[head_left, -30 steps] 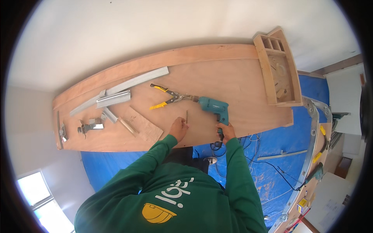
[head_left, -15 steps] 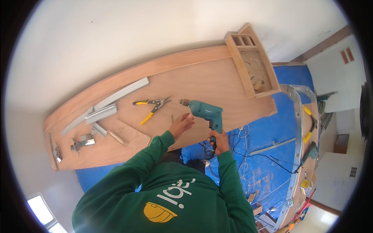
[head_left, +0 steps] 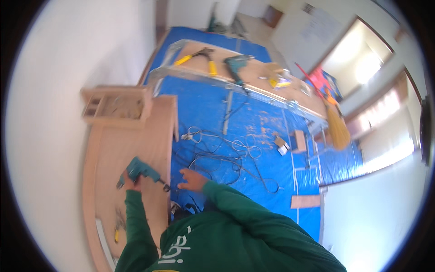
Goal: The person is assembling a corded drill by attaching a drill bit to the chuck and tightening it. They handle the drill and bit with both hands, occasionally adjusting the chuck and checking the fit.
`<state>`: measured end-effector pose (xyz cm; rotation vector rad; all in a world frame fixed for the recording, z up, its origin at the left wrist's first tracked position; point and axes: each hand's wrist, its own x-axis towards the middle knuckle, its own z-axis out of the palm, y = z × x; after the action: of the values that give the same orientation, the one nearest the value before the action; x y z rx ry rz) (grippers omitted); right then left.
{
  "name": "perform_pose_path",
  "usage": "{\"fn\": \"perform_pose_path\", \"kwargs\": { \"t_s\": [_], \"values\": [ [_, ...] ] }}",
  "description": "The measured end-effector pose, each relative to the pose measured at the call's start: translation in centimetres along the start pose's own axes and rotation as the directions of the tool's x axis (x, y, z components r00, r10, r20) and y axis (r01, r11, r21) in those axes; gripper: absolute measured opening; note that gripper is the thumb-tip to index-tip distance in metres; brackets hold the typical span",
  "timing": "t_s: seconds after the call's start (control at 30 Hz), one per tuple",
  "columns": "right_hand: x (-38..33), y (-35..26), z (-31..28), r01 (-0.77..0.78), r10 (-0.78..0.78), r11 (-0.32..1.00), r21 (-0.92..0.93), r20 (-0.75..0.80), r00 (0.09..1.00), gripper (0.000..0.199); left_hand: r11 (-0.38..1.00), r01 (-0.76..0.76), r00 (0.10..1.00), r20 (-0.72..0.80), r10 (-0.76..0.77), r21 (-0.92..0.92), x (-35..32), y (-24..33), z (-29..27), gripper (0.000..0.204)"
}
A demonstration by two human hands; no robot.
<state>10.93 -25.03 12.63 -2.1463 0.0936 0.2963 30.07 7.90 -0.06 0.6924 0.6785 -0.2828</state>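
Note:
A teal electric drill (head_left: 146,170) is in my left hand (head_left: 130,182), whose fingers wrap round its body over the wooden bench (head_left: 149,140). The drill's handle and dark cord end point right, toward the bench's edge. My right hand (head_left: 194,180) is off the drill, just beyond that edge above the blue floor sheet. Its thumb and fingers are apart, with nothing in them. Near my left forearm lie the yellow-handled snips (head_left: 117,235), blurred and partly hidden by the sleeve.
A wooden compartment tray (head_left: 118,121) sits at the bench's far end. Cables (head_left: 235,158) tangle over the blue sheet (head_left: 272,190). Across stands a metal-framed platform (head_left: 263,72) with a yellow-handled tool (head_left: 212,67) and another teal power tool (head_left: 235,65). A broom (head_left: 337,129) leans at right.
My view has swung right, toward the platform and doorways. The drill has passed from my right hand's grip on its handle to my left hand; my right hand has let go.

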Motion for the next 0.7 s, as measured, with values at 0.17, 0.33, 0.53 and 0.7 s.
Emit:
{"fn": "perform_pose_path", "kwargs": {
  "t_s": [0.17,0.33,0.53,0.7],
  "values": [
    [-18.5,9.5,-6.1,-0.401,0.512,0.827,0.395,-0.231,0.828,0.073,0.962,0.042,0.999,-0.019,-0.039,0.268,6.1,3.3,-1.4,0.072],
    [-40.6,12.8,-1.5,-0.450,0.858,0.502,0.739,-0.363,0.363,0.075,0.817,0.031,0.980,-0.180,0.089,0.576,4.0,5.3,-2.5,0.076],
    [-51.5,16.0,9.7,-0.236,0.966,0.084,0.968,-0.021,0.257,0.039,0.595,-0.023,0.975,-0.113,0.190,0.803,1.5,5.3,-6.0,0.074],
    [-52.5,19.0,9.6,-0.376,0.969,0.157,0.913,-0.068,0.239,0.046,0.752,-0.378,0.925,0.183,0.333,0.540,-3.4,-0.4,-8.9,0.044]
  ]
}}
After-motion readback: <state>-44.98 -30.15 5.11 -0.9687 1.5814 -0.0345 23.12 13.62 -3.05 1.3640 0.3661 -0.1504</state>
